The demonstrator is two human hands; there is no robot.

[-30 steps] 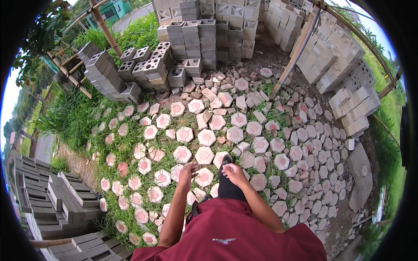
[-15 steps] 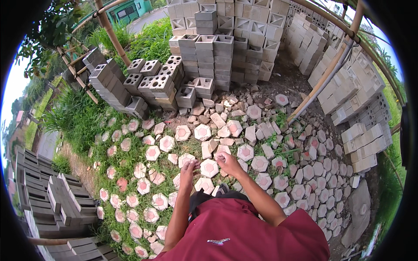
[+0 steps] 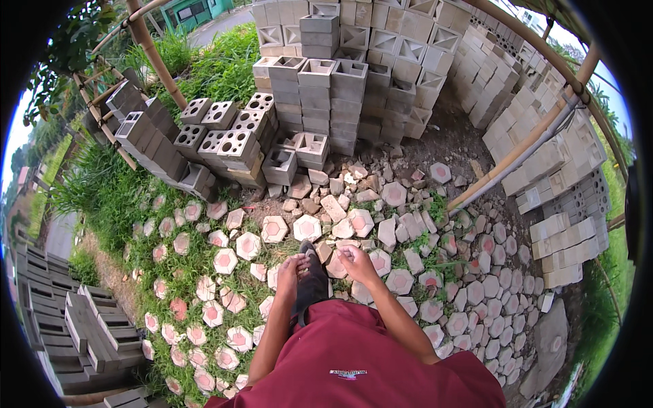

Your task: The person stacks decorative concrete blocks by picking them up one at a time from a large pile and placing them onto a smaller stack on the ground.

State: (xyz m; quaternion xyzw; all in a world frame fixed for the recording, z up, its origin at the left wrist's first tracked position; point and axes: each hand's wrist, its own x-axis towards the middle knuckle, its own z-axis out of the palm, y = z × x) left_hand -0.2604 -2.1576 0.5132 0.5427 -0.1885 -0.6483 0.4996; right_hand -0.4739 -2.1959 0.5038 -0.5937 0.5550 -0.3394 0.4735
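Both hands hang empty: left hand (image 3: 291, 268) with fingers loosely apart, right hand (image 3: 355, 260) seemingly half-curled, above hexagonal pavers (image 3: 307, 228) underfoot. Step squarely onto flat pavers, avoiding loose rubble (image 3: 340, 187).

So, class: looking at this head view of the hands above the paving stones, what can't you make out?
- Left hand: its palm is turned away, so whether it holds anything is unclear.
- Right hand: fingers curled; grip contents too small to tell.
- Dark shoe: its back half is hidden behind the red shirt.
- Block stack: its top is cut off by the upper edge.
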